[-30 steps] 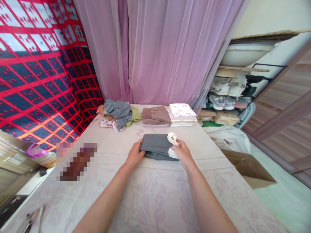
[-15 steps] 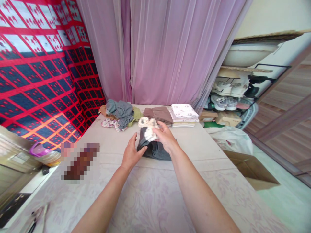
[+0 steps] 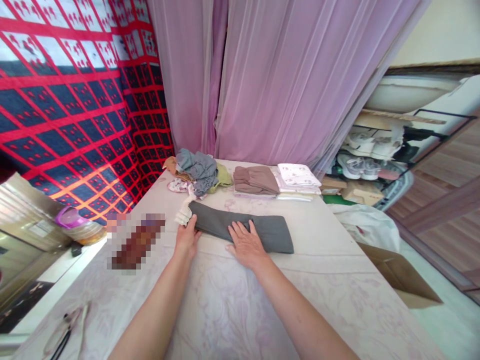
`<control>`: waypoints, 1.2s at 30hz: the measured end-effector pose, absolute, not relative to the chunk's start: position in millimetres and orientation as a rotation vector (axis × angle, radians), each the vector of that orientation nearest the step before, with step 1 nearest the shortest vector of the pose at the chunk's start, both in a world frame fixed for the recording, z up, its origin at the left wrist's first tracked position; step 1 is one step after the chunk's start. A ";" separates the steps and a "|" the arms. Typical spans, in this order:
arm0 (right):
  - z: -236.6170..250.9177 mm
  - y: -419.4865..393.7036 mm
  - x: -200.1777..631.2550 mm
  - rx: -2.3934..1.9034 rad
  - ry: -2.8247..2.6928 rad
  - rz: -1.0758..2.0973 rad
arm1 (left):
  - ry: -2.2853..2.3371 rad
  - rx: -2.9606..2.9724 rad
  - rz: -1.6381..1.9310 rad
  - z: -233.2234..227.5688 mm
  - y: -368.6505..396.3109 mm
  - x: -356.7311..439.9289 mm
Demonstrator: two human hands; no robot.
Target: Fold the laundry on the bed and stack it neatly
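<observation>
A dark grey garment [image 3: 217,220], folded into a long flat strip, lies across the bed-like surface in front of me. At its left end sits a cream ruffled piece [image 3: 183,214]; whether it is joined to the grey cloth I cannot tell. My left hand [image 3: 186,239] pinches the garment's near left corner, thumb on top and fingers partly hidden. My right hand [image 3: 245,244] rests flat on the middle of the strip, fingers spread and palm down.
Behind lie a heap of crumpled clothes [image 3: 198,170], a folded brown garment [image 3: 256,180] and folded white printed cloths [image 3: 299,175]. A pixelated patch [image 3: 138,242] is at left, cords [image 3: 67,330] at near left. An open cardboard box [image 3: 399,275] stands beyond the right edge.
The bunched grey garment is now laid out as a long strip. My right hand let go of the cream ruffled piece and lies flat; my left hand has closed on the left end. The view shifted.
</observation>
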State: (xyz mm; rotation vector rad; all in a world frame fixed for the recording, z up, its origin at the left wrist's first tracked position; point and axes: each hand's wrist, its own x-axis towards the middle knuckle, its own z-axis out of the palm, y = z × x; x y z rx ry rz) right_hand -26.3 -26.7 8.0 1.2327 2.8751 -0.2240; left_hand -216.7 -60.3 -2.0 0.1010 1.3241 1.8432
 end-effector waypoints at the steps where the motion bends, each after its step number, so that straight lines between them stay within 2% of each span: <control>1: 4.8 -27.5 -27.6 1.217 2.861 -0.213 | 1.305 0.075 1.870 -0.7 -59.1 -218.5; 17: -3.1 -38.5 -34.9 1.091 2.943 -0.213 | 1.286 -0.025 1.951 3.6 -50.2 -234.0; 28: 7.2 -27.9 -92.3 1.427 3.006 -0.251 | 1.058 -0.106 1.846 -3.2 -57.8 -254.6; 32: -5.8 -25.6 -95.0 1.570 3.113 -0.115 | 1.014 0.115 1.891 -8.5 -63.8 -248.2; 36: -22.3 -30.0 -91.4 1.327 3.262 0.034 | 1.142 0.188 1.951 -17.0 -65.2 -239.5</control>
